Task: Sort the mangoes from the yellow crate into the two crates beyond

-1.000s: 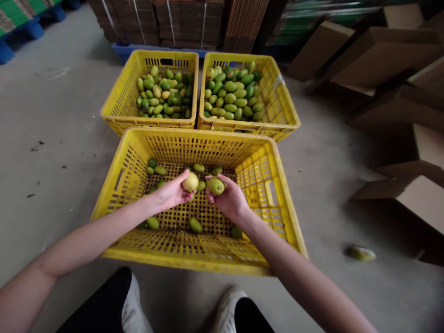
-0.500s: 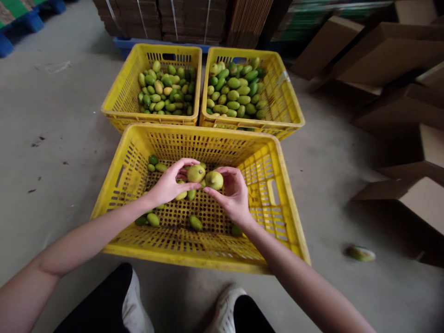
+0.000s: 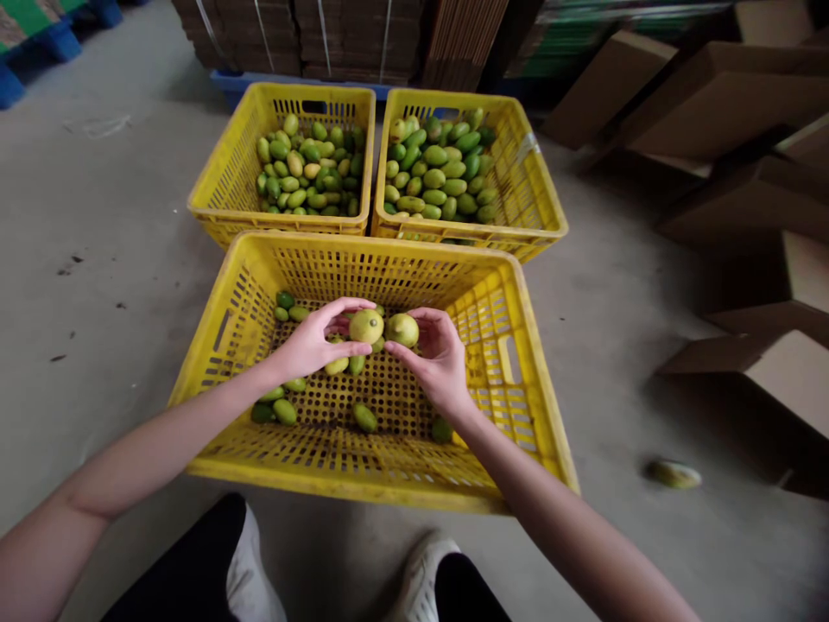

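Observation:
Over the near yellow crate (image 3: 389,484), each of my hands holds a yellow-green lemon. My left hand (image 3: 324,339) grips one lemon (image 3: 366,326) between thumb and fingers, its stem end facing me. Beside it, my right hand (image 3: 435,356) pinches another lemon (image 3: 404,330), whose nippled tip points towards me. The two fruits are side by side, with a very narrow gap or light contact between them. Below them, several green lemons lie scattered on the crate's perforated floor, one (image 3: 365,417) near the middle and a few (image 3: 285,411) at the left.
Two more yellow crates, the left (image 3: 220,173) and the right (image 3: 537,186), stand behind, holding many green lemons. Stacked flat cardboard (image 3: 363,39) rests on a blue pallet at the back. Open cardboard boxes (image 3: 777,380) line the right. One fruit (image 3: 674,473) lies on the floor.
My right hand has raised its lemon slightly and tilted it a little, bringing it level with the other. The left hand is almost unmoved.

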A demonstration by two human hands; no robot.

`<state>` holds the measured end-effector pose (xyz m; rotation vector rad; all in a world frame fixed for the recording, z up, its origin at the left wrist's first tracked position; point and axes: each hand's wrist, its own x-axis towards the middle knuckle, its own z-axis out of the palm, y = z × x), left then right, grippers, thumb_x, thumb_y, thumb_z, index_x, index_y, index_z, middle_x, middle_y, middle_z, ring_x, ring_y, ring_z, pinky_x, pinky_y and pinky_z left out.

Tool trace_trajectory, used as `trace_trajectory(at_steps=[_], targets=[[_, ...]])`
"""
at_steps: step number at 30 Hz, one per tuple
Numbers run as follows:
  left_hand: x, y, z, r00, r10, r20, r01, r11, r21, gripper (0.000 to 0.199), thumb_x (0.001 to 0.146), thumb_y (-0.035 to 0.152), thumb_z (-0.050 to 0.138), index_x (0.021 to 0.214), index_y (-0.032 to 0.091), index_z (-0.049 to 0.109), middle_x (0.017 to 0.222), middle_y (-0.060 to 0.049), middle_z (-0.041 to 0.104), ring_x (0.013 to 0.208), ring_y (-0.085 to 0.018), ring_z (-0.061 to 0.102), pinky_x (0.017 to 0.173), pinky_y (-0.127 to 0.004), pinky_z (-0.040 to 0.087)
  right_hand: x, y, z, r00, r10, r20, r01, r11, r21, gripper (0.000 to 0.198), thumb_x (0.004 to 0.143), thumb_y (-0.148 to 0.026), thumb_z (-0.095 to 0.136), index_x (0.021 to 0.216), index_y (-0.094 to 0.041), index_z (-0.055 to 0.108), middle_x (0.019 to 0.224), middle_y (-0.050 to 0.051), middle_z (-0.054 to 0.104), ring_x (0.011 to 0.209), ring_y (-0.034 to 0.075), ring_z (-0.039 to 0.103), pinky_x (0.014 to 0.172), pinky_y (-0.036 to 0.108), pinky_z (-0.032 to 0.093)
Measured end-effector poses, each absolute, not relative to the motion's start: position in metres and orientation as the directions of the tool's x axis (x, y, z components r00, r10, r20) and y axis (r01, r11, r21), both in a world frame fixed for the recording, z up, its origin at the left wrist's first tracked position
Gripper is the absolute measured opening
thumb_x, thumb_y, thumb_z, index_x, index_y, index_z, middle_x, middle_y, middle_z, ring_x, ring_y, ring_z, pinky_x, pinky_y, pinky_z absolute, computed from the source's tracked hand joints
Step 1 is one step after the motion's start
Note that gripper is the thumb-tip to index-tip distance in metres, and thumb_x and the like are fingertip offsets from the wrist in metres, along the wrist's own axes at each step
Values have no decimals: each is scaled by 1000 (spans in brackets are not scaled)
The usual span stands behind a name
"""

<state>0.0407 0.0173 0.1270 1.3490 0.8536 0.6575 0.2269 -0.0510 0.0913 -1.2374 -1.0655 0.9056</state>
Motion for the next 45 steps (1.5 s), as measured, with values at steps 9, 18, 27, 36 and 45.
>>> trace_trajectory(at_steps=[9, 18, 27, 36, 45], targets=[[42, 16, 129, 516, 834, -197, 19, 219, 976, 56, 56, 6, 85, 108, 20, 72, 117, -8, 67, 112, -23, 61, 101, -31, 47, 227, -52, 91, 239, 961, 136, 22, 135, -991, 43, 70, -39, 82, 102, -27, 56, 106, 3, 63, 97, 21, 62, 86, 37, 54], [40, 17, 131, 544, 804, -240, 7, 282, 959, 57, 57, 2, 83, 109, 21, 72, 117, -6, 68, 113, -23, 62, 101, -30, 49, 228, -50, 93, 250, 962, 107, 21, 105, -994, 43, 68, -39, 84, 100, -26, 57, 101, 2, 63, 95, 20, 62, 85, 36, 54], [40, 21, 132, 487, 821, -299, -52, 369, 928, 59, 57, -2, 81, 111, 19, 71, 120, -6, 68, 111, -21, 64, 97, -25, 50, 227, -50, 96, 259, 963, 67, -11, 72, -997, 45, 66, -37, 85, 99, -26, 57, 100, 2, 63, 93, 20, 62, 82, 34, 54], [40, 21, 128, 500, 839, -213, -10, 252, 968, 55, 60, 7, 84, 111, 21, 69, 120, -5, 66, 106, -19, 65, 95, -26, 51, 229, -49, 92, 258, 966, 7, -79, 29, -996, 45, 67, -37, 85, 101, -27, 57, 101, 1, 63, 91, 18, 61, 83, 34, 53], [39, 18, 123, 556, 822, -121, 97, 81, 992, 52, 64, 17, 83, 114, 22, 70, 120, -7, 63, 104, -20, 64, 96, -30, 51, 228, -50, 91, 234, 969, 73, -26, 81, -996, 44, 67, -37, 85, 101, -26, 60, 104, 3, 63, 101, 21, 61, 90, 37, 53]])
